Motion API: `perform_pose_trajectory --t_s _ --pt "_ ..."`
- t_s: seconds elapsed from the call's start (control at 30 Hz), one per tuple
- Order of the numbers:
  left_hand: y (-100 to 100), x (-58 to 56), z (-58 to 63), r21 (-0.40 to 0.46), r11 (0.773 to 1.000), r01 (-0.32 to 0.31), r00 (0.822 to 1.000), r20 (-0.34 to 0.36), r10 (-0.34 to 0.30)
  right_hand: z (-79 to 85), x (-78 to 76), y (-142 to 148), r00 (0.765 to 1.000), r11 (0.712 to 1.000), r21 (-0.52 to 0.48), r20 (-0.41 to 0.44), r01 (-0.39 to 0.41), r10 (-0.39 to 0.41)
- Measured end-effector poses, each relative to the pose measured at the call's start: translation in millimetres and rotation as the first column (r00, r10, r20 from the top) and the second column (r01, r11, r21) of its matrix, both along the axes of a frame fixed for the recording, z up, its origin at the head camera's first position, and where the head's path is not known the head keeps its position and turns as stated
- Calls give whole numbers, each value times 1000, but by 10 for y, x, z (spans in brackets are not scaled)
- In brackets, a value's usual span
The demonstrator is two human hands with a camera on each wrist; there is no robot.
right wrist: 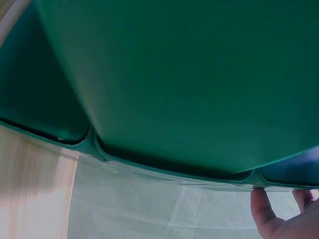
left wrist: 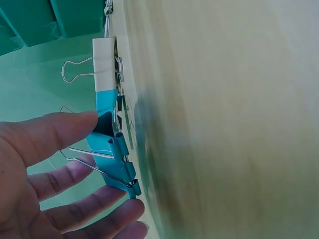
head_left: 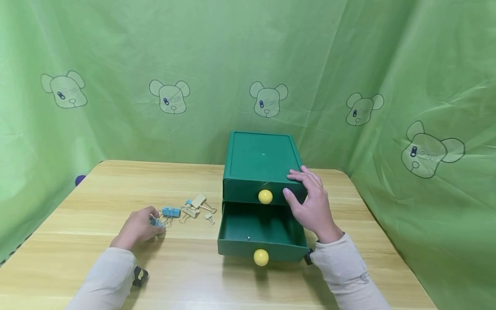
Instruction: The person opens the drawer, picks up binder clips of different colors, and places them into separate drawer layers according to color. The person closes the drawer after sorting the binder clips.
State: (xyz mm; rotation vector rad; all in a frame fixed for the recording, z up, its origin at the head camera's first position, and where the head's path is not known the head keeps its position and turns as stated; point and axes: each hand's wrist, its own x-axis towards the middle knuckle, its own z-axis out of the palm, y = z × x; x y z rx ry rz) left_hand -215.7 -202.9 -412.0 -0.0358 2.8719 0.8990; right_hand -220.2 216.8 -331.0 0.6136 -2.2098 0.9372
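Observation:
My left hand point(head_left: 140, 226) is low over the table with a blue binder clip point(head_left: 156, 222) between thumb and fingers. In the left wrist view the thumb lies at the blue clip point(left wrist: 112, 159) and the fingers reach under its far side. Just beyond sit another blue binder clip point(head_left: 171, 212) and several cream ones, including a larger clip point(head_left: 199, 200) and a tiny one point(head_left: 209, 217). My right hand point(head_left: 313, 206) rests spread on the front right corner of a green drawer box point(head_left: 263, 155), holding nothing. Below it, the lower drawer point(head_left: 237, 247) is pulled out.
Yellow round knobs stick out from the upper drawer point(head_left: 242, 190) and the lower one. A small shiny round spot point(head_left: 247, 238) shows inside the lower drawer. The wooden table point(head_left: 186, 275) has green curtains point(head_left: 217, 51) behind and beside it.

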Motion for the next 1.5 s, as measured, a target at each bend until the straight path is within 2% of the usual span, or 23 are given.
perform_pose_trajectory --t_s 1.13,1.5 --pt "18 20 179 -19 1000 19 998 -52 -20 9 6 -6 1000 1000 4 1 -7 7" --pt "37 30 281 -35 999 20 992 -124 -24 3 4 0 1000 1000 -4 12 -9 9"
